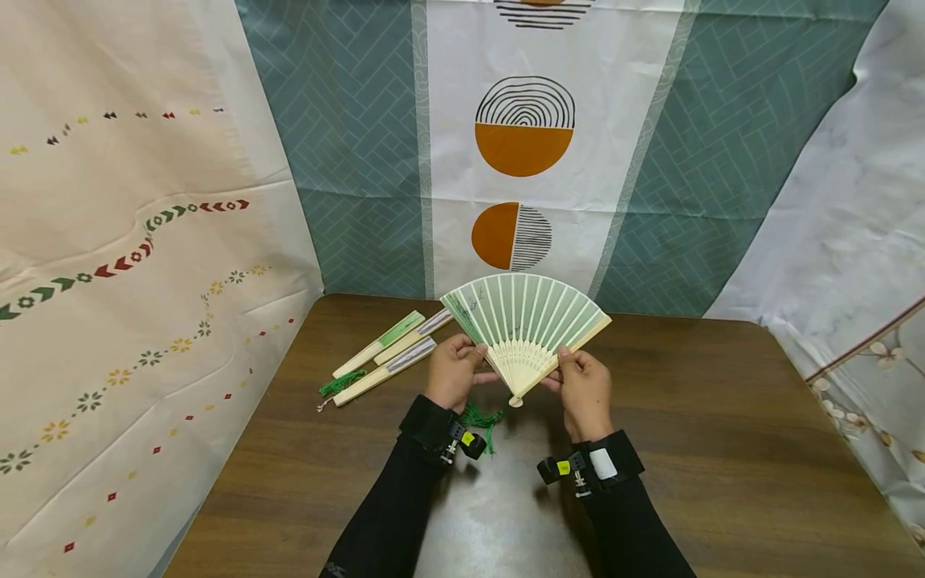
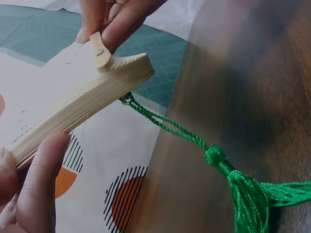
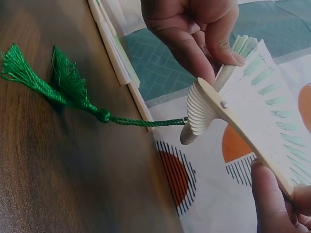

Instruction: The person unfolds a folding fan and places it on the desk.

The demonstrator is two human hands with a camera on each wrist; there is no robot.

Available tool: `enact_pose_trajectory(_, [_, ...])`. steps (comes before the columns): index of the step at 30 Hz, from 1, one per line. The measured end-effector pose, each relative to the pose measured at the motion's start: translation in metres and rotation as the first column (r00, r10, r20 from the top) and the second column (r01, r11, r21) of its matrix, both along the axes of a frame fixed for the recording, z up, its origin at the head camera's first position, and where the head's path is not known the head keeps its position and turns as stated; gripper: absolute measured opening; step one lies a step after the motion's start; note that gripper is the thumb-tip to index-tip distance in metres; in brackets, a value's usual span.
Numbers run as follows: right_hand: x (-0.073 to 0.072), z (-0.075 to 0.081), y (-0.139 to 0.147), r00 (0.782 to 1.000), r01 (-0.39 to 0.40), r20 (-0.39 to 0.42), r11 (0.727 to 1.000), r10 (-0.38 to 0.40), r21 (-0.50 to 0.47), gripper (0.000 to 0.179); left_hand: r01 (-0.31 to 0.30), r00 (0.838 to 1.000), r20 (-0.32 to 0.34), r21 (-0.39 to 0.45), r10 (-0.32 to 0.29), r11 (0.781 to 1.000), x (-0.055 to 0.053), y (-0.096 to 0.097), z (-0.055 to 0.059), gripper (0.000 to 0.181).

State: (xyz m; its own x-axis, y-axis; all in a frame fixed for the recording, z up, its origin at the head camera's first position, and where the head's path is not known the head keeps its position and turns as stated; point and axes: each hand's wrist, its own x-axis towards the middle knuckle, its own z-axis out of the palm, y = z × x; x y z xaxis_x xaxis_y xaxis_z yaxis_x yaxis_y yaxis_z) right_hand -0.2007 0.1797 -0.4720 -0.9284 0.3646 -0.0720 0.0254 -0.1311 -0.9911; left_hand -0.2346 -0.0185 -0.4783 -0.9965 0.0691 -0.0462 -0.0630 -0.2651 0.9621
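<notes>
A pale green folding fan [image 1: 531, 321] is spread wide above the table, its cream ribs meeting at the pivot low in the middle. My left hand [image 1: 454, 373] pinches the fan's left outer rib between thumb and fingers. On the other side, my right hand [image 1: 587, 389] grips the right outer rib the same way. The left wrist view shows the fan's stacked ribs [image 2: 87, 99] edge-on, with a green tassel [image 2: 248, 199] hanging by a cord from the pivot end. In the right wrist view the rivet [image 3: 224, 104] shows on the outer rib.
Three folded fans lie at the left on the brown table [image 1: 686, 449]: one green [image 1: 379, 345], one greyish [image 1: 413, 337], and one nearest me [image 1: 385, 372]. A green tassel [image 1: 343, 383] lies by them. Patterned cloth [image 1: 347, 152] hangs behind the table and at both sides.
</notes>
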Motion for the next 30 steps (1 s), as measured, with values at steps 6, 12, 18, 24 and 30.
enact_pose_trajectory(6, [0.0004, 0.0008, 0.0009, 1.000, 0.011, 0.014, 1.000, -0.011, -0.001, 0.036, -0.022, 1.000, 0.017, 0.053, 0.021, 0.998, -0.0012, -0.0005, -0.0022, 0.011])
enact_pose_trajectory(12, [0.0016, 0.0019, 0.0013, 1.000, 0.012, 0.015, 1.000, -0.012, -0.014, 0.037, -0.024, 1.000, 0.008, 0.074, 0.023, 0.997, -0.0011, -0.0004, -0.0024, 0.012])
enact_pose_trajectory(18, [0.0017, 0.0012, 0.0011, 1.000, 0.029, 0.003, 0.999, -0.029, -0.033, 0.038, -0.043, 0.999, 0.017, 0.091, 0.041, 0.995, -0.0005, -0.0007, -0.0008, 0.018])
enact_pose_trajectory(24, [0.0011, -0.0003, 0.0011, 0.999, 0.028, -0.025, 0.997, -0.030, -0.066, 0.037, -0.071, 0.997, 0.015, 0.137, 0.069, 0.988, 0.0001, -0.0003, 0.0009, 0.022])
enact_pose_trajectory(30, [0.0004, 0.0000, 0.0009, 0.999, 0.029, -0.025, 0.998, -0.030, -0.060, 0.037, -0.094, 0.996, 0.022, 0.171, 0.091, 0.981, -0.0013, -0.0009, 0.0003, 0.016])
